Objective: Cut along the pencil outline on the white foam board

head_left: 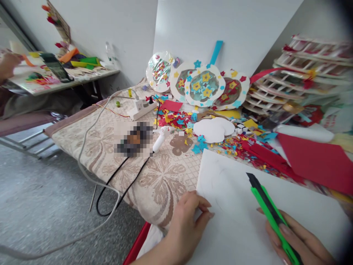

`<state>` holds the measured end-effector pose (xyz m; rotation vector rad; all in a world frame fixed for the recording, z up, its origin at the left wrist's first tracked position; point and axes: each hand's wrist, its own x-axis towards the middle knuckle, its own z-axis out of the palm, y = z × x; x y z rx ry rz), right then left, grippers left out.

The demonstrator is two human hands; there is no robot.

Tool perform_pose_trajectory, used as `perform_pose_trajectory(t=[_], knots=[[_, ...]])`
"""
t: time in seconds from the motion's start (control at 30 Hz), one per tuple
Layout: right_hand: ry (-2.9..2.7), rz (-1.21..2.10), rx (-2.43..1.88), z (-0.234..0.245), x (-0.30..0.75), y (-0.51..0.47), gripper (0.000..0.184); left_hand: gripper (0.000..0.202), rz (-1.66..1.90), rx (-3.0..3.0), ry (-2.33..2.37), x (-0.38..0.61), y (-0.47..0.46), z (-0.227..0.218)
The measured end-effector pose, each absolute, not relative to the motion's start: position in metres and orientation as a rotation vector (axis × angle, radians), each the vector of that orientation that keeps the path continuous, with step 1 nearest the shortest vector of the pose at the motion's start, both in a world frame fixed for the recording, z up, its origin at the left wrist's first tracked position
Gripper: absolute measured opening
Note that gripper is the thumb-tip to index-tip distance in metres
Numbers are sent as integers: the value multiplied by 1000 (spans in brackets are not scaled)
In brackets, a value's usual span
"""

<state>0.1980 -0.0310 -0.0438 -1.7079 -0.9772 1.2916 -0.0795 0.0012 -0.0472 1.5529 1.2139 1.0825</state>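
Observation:
A white sheet (234, 224) lies in front of me at the lower right. My left hand (190, 217) is at its left edge, thumb and forefinger drawn together above the surface; anything between the fingertips is too small to make out. In my right hand (295, 235) is a green utility knife (268, 211), its dark blade end pointing up and away over the sheet. Beyond the sheet are white cloud-shaped cutouts (211, 130), blue foam flowers (199, 144) and a white glue gun (160, 140) with a black cord.
Decorated round fans (205, 86) lean against a white board (220, 22). Stacked white frames (303, 70) stand at the right, near red sheets (317, 158) and colourful scraps (176, 119). A power strip (142, 110) trails cords off the table. Another person's hand (9, 64) is at the left table.

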Motion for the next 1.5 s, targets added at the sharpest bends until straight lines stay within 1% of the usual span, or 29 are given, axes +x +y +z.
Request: perform_pose_trajectory(t=[0.13, 0.23, 0.53, 0.77, 0.97, 1.13, 1.27, 1.5], knots=[[-1003, 1395, -1650, -45, 201, -30, 50, 5, 1118, 1622, 1196, -81, 1, -43], [-1078, 1470, -1615, -47, 208, -28, 53, 7, 1112, 1661, 1213, -81, 0, -41], [-1173, 1416, -1517, -40, 199, -30, 45, 12, 1132, 1740, 1284, -80, -1, -43], [-1066, 1328, -1515, -30, 183, -32, 41, 10, 1134, 1737, 1291, -79, -1, -40], [-1100, 1336, -1473, -28, 181, -32, 44, 18, 1284, 1515, 1284, -79, 2, -50], [-1114, 1366, -1426, -27, 181, -31, 38, 20, 1378, 1224, 1179, -77, 2, -54], [-1098, 1382, -1420, -24, 180, -30, 38, 21, 1305, 1136, 1182, -78, 4, -45], [-1148, 1415, -1408, -30, 187, -27, 40, 14, 1155, 1271, 1036, -56, 44, -10]])
